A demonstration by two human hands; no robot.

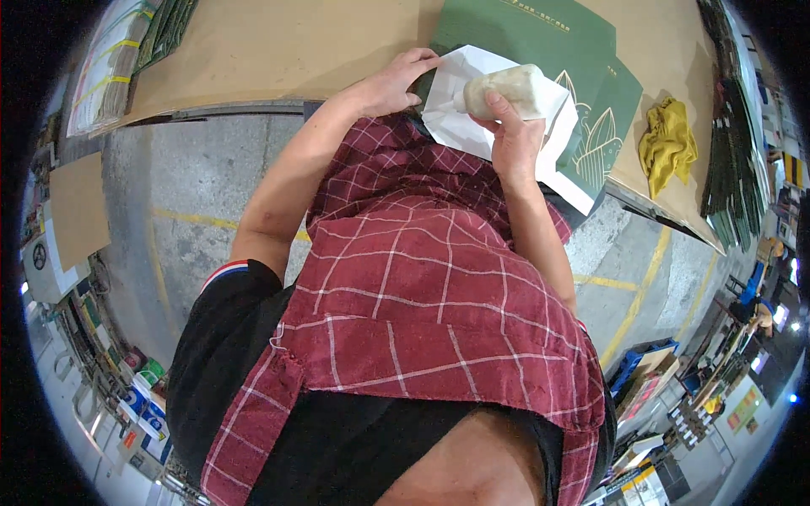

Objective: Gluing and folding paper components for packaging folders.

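Observation:
My right hand is closed round a pale, stained, rounded block, thumb on its near side. Whether it is a bottle or a solid piece, I cannot tell. Beneath it lies a folded white paper sheet, partly raised and creased, with a strip running toward the table's front edge. My left hand rests at the sheet's left side, thumb and fingers apart, fingertips by its upper left corner. Under the white paper are overlapping green printed sheets with gold line drawings.
A crumpled yellow cloth lies right of the sheets on the brown tabletop. Stacks of dark green sheets stand at the right edge; strapped white bundles sit at the far left. Yellow lines cross the grey floor.

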